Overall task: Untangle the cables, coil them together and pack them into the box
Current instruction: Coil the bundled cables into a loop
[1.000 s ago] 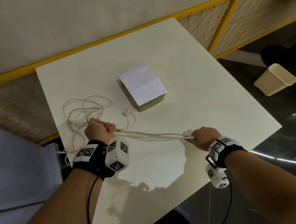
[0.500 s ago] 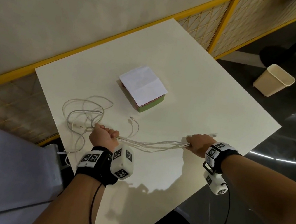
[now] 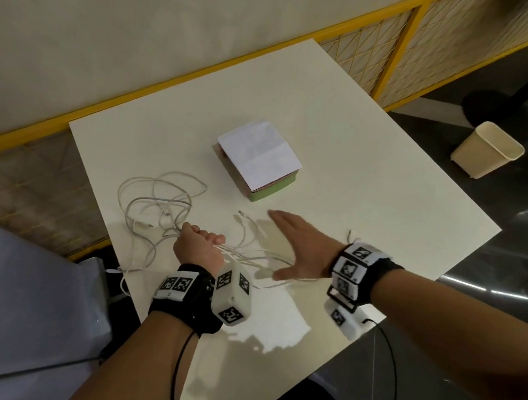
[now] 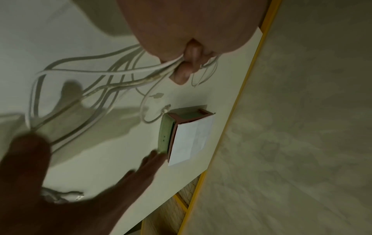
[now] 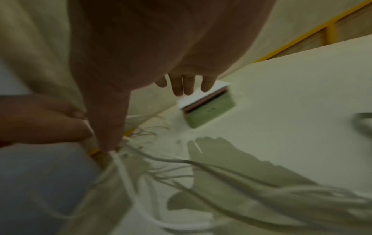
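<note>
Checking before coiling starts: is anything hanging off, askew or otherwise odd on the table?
Yes. One strand of the white cables trails over the table's near-left edge. The white sheet sits skewed on the green box, leaving a corner uncovered.

1. White cables [image 3: 163,215]: thin, tangled in loose loops on the table; several strands are gathered in my fist, and free connector ends lie near the box.
2. Box [image 3: 266,186]: green-sided, flat, white paper on top.

On the one table [image 3: 364,167] there is one box [image 3: 262,168] and one bundle of white cables [image 3: 158,204]; their number I cannot tell. Two hands, one bin [image 3: 486,150].
</note>
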Tool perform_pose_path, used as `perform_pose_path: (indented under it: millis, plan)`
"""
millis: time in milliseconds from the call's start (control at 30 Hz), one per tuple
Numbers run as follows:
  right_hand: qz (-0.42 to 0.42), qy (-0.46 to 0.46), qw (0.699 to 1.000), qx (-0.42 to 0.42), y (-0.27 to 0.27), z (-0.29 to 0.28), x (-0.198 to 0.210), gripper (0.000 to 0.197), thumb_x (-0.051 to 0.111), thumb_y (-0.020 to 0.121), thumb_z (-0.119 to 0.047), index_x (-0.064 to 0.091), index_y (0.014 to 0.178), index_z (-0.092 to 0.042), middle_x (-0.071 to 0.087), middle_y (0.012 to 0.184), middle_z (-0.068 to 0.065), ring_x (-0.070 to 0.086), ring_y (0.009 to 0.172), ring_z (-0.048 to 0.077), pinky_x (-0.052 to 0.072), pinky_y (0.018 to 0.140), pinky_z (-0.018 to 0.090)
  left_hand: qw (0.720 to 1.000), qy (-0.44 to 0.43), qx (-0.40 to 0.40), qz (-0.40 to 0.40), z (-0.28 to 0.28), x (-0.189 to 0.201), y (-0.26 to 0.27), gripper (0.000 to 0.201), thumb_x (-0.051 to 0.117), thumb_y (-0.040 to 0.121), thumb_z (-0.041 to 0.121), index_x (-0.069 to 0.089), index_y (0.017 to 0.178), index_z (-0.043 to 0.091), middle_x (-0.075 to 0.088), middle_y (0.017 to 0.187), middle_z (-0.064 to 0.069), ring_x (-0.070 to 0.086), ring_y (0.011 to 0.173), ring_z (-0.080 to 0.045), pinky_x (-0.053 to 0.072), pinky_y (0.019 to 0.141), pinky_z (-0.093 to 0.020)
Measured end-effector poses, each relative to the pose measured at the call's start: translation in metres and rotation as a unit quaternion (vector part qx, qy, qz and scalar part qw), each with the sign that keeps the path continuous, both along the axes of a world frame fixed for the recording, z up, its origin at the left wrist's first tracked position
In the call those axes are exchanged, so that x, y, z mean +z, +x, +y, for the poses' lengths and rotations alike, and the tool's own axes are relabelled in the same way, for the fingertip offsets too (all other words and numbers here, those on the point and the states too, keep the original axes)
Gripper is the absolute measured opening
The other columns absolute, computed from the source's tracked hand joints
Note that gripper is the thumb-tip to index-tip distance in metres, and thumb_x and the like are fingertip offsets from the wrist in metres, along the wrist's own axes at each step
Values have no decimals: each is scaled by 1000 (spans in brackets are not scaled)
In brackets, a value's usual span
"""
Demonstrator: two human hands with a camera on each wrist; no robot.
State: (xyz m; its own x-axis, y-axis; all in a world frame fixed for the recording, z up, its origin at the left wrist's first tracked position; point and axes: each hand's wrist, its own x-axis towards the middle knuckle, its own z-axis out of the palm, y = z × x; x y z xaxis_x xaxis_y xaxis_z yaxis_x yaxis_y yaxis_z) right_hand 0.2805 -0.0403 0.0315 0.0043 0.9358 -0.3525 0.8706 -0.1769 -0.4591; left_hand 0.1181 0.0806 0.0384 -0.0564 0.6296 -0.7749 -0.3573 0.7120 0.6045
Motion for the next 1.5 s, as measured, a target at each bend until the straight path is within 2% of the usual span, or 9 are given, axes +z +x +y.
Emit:
perform_pose_path:
  millis: [133,267,433,600,767,1067,1200,1367,1500]
  plan:
    - [20,39,998,53,-60,33,10,92,61,86,-24,-3,148,-1,20,154,19,22,142,29,18,118,38,999,5,21,-34,-11,8,10,33,34,88,1,28,59,15,21,47,-2,22,33,-16,27,43,-22]
    - [134,-18,987,-82,-80,45,-4,71,46,92,-11,3,149,-10,61,116,23,61,98,36,48,86,41,998,5,6,-61,-19,11,13,33,38,90,8,30,59,14,24,42,3,23,41,-15,26,48,-24]
    - [130,-29,982,-136,-78,37,-9,38,44,94,-18,37,130,-8,64,109,21,62,97,38,47,81,39,995,-8,0,-101,-23,8,10,33,36,93,6,32,61,13,26,36,3,28,35,-14,39,47,-24]
    - [-37,-11,993,-110,-58,34,9,34,51,87,-43,57,103,-14,66,92,9,61,85,31,40,65,31,978,-47,-28,-202,-18,14,7,35,33,93,8,32,59,14,28,37,0,35,48,-19,49,70,-41]
    - [-129,6,988,-81,-40,32,21,42,39,92,-54,52,74,-18,45,61,0,48,65,26,31,53,28,966,-46,6,-255,-3,21,3,42,36,94,15,29,52,18,24,34,4,31,28,-12,47,66,-34]
    - [-217,8,974,-70,11,-1,22,57,24,95,-56,57,78,-13,51,62,5,52,63,31,38,58,30,977,-23,53,-206,27,18,-35,34,39,90,12,24,61,19,20,36,4,28,28,-12,36,51,-26]
    - [-239,-13,966,-93,39,-23,18,57,25,95,-56,62,85,-14,66,82,13,63,79,35,39,62,31,986,1,56,-160,40,10,-61,35,35,94,16,23,61,20,21,31,4,29,30,-14,39,53,-26]
    - [-246,-56,960,-121,53,-35,7,56,25,96,-55,61,88,-13,67,86,13,64,81,34,42,65,32,986,9,67,-152,33,1,-58,47,33,93,15,21,49,20,16,32,4,20,28,-16,31,43,-16]
    - [-239,-94,957,-134,49,-32,-9,41,40,94,-49,54,107,-12,66,107,10,60,101,31,41,89,37,991,24,44,-123,28,-2,-42,43,31,91,13,15,51,21,13,35,4,15,30,-15,25,39,-13]
